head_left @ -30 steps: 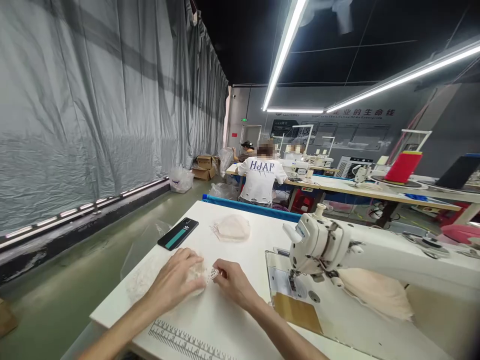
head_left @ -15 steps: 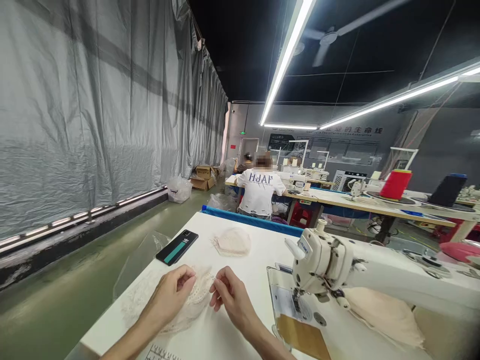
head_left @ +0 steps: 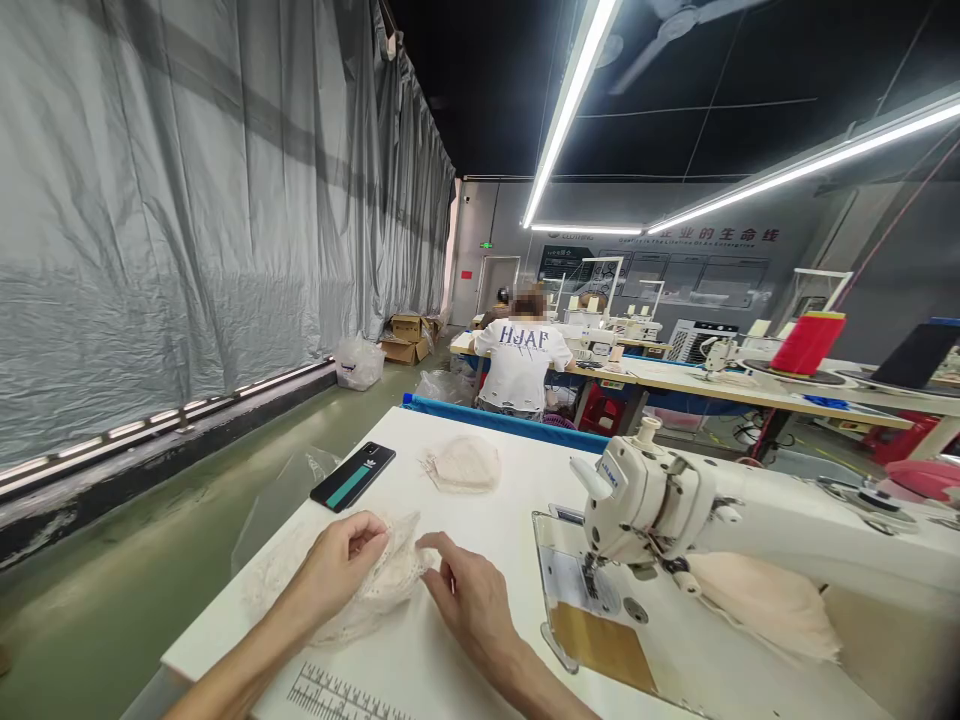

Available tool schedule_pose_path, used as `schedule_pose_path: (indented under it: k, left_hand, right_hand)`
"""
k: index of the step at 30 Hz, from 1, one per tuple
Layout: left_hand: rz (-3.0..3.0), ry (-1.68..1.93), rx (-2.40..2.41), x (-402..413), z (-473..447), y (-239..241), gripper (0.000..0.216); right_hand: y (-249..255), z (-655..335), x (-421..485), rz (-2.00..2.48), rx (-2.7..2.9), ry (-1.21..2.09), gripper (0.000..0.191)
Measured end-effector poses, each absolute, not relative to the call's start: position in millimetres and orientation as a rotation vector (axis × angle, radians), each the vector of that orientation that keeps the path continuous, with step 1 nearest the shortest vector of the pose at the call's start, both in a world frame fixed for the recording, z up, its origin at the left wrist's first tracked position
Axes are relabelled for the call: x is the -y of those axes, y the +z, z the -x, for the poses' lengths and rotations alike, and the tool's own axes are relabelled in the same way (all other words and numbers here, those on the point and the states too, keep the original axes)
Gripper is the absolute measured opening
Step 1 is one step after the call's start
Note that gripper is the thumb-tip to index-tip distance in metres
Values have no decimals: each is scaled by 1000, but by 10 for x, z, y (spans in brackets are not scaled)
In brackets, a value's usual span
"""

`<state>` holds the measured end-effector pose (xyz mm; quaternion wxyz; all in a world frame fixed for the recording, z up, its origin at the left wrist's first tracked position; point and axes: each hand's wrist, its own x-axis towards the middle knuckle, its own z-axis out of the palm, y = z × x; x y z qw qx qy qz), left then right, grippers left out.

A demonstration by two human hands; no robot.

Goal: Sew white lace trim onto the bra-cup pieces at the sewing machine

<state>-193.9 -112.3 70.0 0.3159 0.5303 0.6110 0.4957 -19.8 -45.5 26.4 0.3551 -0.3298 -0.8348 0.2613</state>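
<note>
My left hand [head_left: 341, 570] is curled over a cream lace fabric piece [head_left: 390, 580] lying on the white sewing table [head_left: 495, 520], fingers gripping its upper edge. My right hand [head_left: 469, 595] rests just right of the lace, fingers loosely bent and touching its edge; I cannot see anything held in it. A second cream lace piece [head_left: 465, 465] lies farther back on the table. The white sewing machine [head_left: 660, 495] stands to the right of both hands.
A dark phone [head_left: 352, 476] lies at the table's left rear. A printed ruler [head_left: 337, 695] runs along the near edge. More cream fabric [head_left: 765, 600] lies under the machine arm. A person in a white shirt [head_left: 523, 365] sits ahead at another table. Grey curtain hangs left.
The lace piece has been gathered under my left hand. My right hand has let go its pinch on the lace edge and lowered toward the table. The camera tilted slightly.
</note>
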Motion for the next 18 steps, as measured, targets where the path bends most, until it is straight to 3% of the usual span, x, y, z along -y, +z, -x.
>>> schedule_pose_path:
  k: [6,12,18]
  left_hand:
    - [-1150,1427,-1493,1103,1956,724,21]
    - [-829,1622,-1191,1139,1951,984,26]
    - [-555,1818,-926,1300,1767,1238,8]
  right_hand:
    - [374,268,432,676,2106,656,17]
    - [711,467,389,497,1865,763,24]
    - [1118,-8,550,314,1575,854,20]
